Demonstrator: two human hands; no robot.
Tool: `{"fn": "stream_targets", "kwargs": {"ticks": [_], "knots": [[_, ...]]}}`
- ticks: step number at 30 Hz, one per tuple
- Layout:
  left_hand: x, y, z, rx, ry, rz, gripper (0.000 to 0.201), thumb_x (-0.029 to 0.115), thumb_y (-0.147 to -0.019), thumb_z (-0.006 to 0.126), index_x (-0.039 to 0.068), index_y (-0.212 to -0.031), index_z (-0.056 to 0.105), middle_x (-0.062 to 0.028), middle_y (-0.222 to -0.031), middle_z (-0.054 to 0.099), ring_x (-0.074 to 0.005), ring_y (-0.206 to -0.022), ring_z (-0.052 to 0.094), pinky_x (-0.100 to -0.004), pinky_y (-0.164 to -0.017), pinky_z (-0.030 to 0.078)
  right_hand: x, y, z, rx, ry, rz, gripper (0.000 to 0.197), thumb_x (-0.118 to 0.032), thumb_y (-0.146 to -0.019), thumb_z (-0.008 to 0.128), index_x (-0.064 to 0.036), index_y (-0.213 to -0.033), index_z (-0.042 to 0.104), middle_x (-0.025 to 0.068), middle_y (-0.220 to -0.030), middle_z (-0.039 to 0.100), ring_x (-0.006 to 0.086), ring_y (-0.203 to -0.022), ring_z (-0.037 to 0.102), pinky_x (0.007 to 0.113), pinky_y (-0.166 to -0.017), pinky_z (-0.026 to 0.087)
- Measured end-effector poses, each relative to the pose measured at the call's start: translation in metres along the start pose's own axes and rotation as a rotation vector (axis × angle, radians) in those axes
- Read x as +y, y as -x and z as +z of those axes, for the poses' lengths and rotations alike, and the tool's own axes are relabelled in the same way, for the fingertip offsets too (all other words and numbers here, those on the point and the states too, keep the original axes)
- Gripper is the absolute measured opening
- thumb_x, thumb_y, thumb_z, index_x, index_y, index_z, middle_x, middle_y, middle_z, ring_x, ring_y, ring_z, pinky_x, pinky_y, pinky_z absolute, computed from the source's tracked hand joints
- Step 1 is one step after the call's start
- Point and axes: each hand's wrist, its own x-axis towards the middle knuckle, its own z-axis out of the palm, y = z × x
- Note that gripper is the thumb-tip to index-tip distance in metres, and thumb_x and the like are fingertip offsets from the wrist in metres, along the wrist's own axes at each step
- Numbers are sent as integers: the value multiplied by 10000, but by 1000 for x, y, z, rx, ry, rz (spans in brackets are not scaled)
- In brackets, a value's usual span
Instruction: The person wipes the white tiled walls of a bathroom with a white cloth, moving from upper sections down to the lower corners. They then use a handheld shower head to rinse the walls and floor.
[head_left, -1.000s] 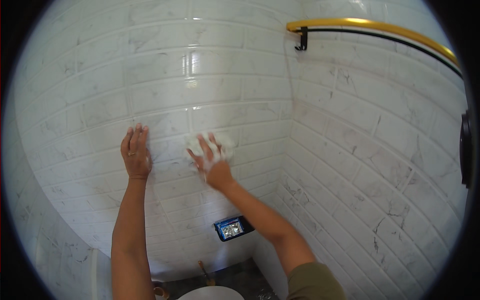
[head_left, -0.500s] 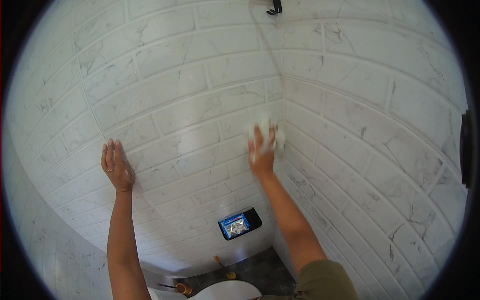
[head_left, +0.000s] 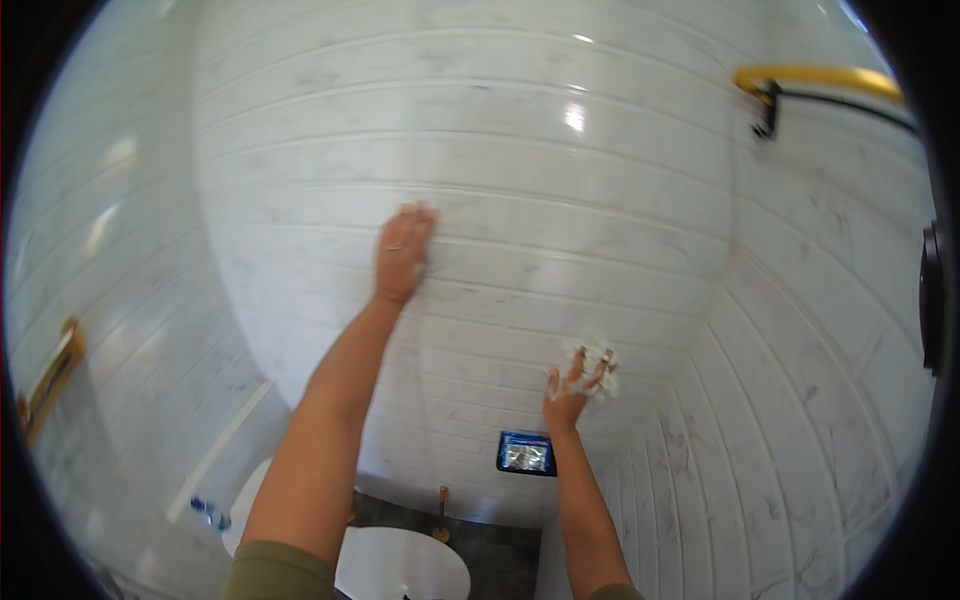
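Observation:
My left hand [head_left: 403, 250] lies against the white marble-patterned tile wall [head_left: 480, 215], fingers stretched out and nothing held. A ring shows on one finger. Lower and to the right, my right hand [head_left: 568, 393] presses a crumpled whitish cloth [head_left: 602, 362] to the same wall. Its fingers spread over the cloth, and white suds-like smears show on the hand. Just below and left of the right hand, a blue and silver packet [head_left: 526, 455] sits in a dark recess or holder on the wall.
A gold bar [head_left: 820, 79] and a black hook [head_left: 768, 110] are at the upper right. Below stand a white oval fixture [head_left: 410, 563] and a gold fitting [head_left: 442, 520]. At left are a gold-framed fixture [head_left: 52, 383] and a small blue item [head_left: 210, 513].
The view has turned leftward and tilted. My right hand and the cloth have moved down and left, away from the corner. My left hand is now higher on the wall.

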Motion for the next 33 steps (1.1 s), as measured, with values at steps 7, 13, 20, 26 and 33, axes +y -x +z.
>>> {"fn": "stream_targets", "kwargs": {"ticks": [7, 13, 20, 26, 33], "knots": [[35, 80, -71, -498, 457, -342, 484, 156, -946, 472, 80, -1419, 406, -168, -1361, 512, -337, -1244, 486, -406, -1053, 386, -28, 23, -16, -230, -82, 16, 694, 17, -794, 613, -83, -1438, 375, 282, -1473, 247, 460, -1342, 288, 491, -1104, 264], [104, 294, -219, -903, 854, -931, 438, 136, -935, 522, 78, -1365, 462, -148, -1262, 593, -294, -1119, 596, -391, -947, 473, -63, 70, -10, -197, -445, 81, 438, -155, -915, 583, -22, -1322, 488, 269, -1271, 498, 416, -1155, 494, 445, -970, 404], [74, 371, -335, -658, 845, -1386, 292, 98, -945, 516, -14, -1211, 557, -115, -1064, 682, -184, -822, 675, -308, -799, 520, -156, 39, -1, -390, -528, 384, 405, -328, -969, 519, 29, -825, 643, 204, -753, 654, 327, -691, 606, 417, -652, 441], [50, 396, -333, -464, 833, -1527, 223, 86, -957, 493, -36, -1116, 591, -125, -1001, 688, -171, -801, 665, -288, -772, 520, -234, -90, -53, -21, -630, 24, 332, -281, -959, 546, 35, -947, 650, 226, -808, 661, 323, -739, 640, 390, -704, 479], [76, 405, -288, -352, 861, -1633, 225, 73, -971, 452, -53, -1093, 593, -140, -1017, 661, -187, -883, 650, -307, -790, 552, -227, -258, -44, 314, -244, -444, 319, -203, -953, 522, -99, -1252, 560, 172, -1309, 526, 301, -1137, 546, 410, -948, 421]]}}
